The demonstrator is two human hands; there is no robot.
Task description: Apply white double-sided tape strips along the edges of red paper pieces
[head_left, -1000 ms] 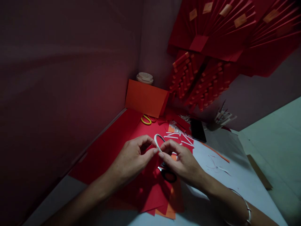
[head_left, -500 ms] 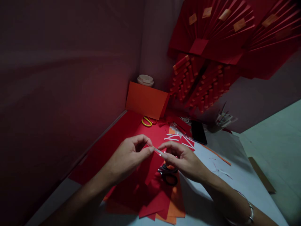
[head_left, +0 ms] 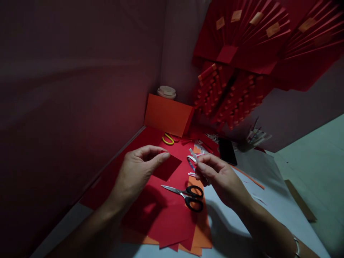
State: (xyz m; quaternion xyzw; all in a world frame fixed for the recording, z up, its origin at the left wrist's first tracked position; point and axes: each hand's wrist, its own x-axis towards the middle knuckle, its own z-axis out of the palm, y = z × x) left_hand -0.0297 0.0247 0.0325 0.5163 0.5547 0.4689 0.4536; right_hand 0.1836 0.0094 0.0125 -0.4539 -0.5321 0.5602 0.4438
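Observation:
My left hand (head_left: 143, 170) pinches a small dark red piece of paper (head_left: 170, 165) between thumb and fingers, holding it above the red sheets. To its right, my right hand (head_left: 219, 175) is closed on a narrow white tape strip (head_left: 192, 154), which sticks up from the fingertips and curls in a loop below. The two hands are apart. Scissors (head_left: 182, 193) with black handles lie under them on the stacked red paper (head_left: 166, 215), blades pointing left. Small red pieces with white strips are mostly hidden behind my right hand.
Yellow-handled scissors (head_left: 168, 139) lie near a folded orange card (head_left: 168, 114), with a lidded cup (head_left: 166, 92) behind it. A black phone (head_left: 227, 151) and a pen holder (head_left: 247, 143) stand toward the back right. Red paper fans (head_left: 247, 36) hang on the wall.
My hands have drawn apart. The right moved right with the white strip, while the left moved slightly left and up with the red paper. The black-handled scissors are now fully in view.

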